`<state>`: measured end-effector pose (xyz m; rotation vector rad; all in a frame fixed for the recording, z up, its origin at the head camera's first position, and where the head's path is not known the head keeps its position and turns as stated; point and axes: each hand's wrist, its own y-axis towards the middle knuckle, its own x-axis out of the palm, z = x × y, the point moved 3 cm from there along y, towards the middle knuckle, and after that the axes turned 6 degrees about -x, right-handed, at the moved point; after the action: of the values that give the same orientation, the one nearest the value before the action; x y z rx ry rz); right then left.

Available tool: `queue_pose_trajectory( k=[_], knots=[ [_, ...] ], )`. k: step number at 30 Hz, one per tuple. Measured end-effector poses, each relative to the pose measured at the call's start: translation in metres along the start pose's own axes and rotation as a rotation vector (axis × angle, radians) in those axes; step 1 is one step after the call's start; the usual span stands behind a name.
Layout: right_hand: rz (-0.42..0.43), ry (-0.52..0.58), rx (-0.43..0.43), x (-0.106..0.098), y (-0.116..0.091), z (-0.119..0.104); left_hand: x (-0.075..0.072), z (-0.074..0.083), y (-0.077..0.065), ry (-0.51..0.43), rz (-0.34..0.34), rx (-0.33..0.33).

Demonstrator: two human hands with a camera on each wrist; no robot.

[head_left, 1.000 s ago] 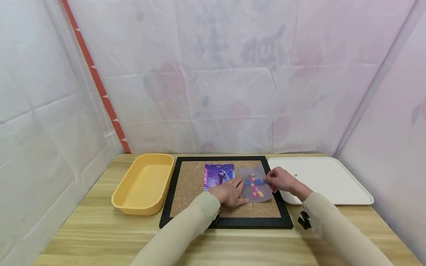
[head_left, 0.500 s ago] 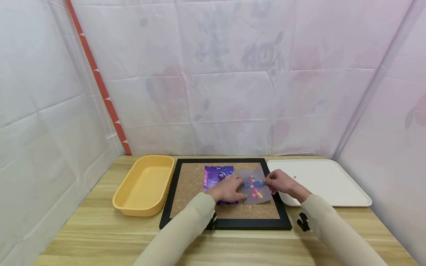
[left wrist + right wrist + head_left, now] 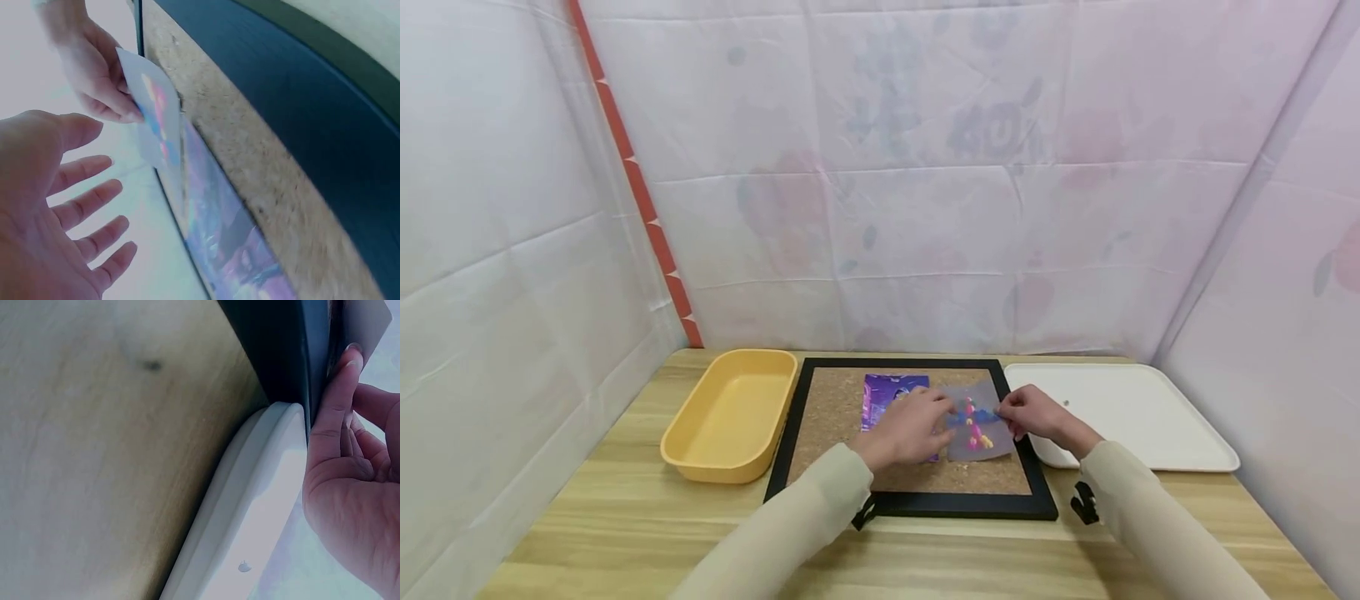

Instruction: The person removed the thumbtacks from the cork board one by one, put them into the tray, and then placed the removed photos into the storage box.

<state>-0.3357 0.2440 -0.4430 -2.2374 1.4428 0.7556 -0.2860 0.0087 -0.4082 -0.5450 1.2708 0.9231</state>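
Right hand [image 3: 1037, 410] pinches the printed sheet [image 3: 976, 429] by its edge, just lower right of centre frame; left hand [image 3: 906, 427] loosely spread, holding nothing; sheet looks light, bendy, crease-prone, edges safest

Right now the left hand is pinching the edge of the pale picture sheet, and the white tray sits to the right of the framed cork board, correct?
Not quite: the right hand pinches the edge of the pale picture sheet, as the head view shows. The white tray does sit to the right of the framed cork board.
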Motion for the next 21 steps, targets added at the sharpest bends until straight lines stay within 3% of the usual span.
queue_pose_trajectory(
  k=[9, 16, 21],
  knots=[
    [0.0, 0.005, 0.02, 0.001, 0.0, -0.002, -0.021, -0.012, -0.028, 0.048, 0.013, 0.0],
    [0.008, -0.005, 0.031, -0.001, 0.001, -0.001, -0.026, -0.031, -0.043, -0.004, 0.032, -0.004],
    [0.007, 0.004, 0.014, -0.001, 0.0, -0.002, -0.038, -0.049, -0.06, -0.008, 0.049, -0.042]
  ],
)
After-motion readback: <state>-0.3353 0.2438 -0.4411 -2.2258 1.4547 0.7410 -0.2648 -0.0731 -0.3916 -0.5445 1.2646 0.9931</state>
